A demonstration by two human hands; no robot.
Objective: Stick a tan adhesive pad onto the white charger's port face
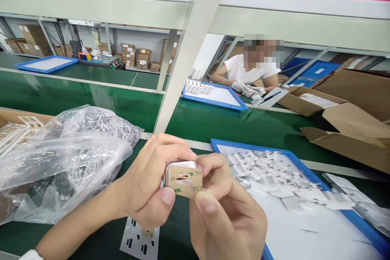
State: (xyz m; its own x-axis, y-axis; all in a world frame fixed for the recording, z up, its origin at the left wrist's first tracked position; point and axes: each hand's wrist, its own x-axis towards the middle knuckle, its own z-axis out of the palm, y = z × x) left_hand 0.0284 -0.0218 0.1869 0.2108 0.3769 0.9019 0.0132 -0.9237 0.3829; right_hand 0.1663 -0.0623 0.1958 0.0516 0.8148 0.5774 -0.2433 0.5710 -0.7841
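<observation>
We saw the left hand [149,187] and right hand [225,215] meeting low at centre, both pinching a small rounded silver metal frame [179,167] with a tan adhesive liner [186,183] printed with 3M lettering across its face; left thumb under it, right thumb on the liner's lower right corner. Below the hands lay a white die-cut backing sheet with dark slots [138,243] on the green table [195,122]. Just left sat a crumpled clear plastic bag of metal frames [67,158], beside a cardboard box of white die-cut parts [15,128]. Right of the hands was a blue-rimmed white tray [219,143] holding peeled white liner scraps [274,170]. Further back stood an open brown cardboard box [344,120], a white shelf post [189,53], and a co-worker in white shirt and gloves [243,74] at another blue tray [237,106]
</observation>
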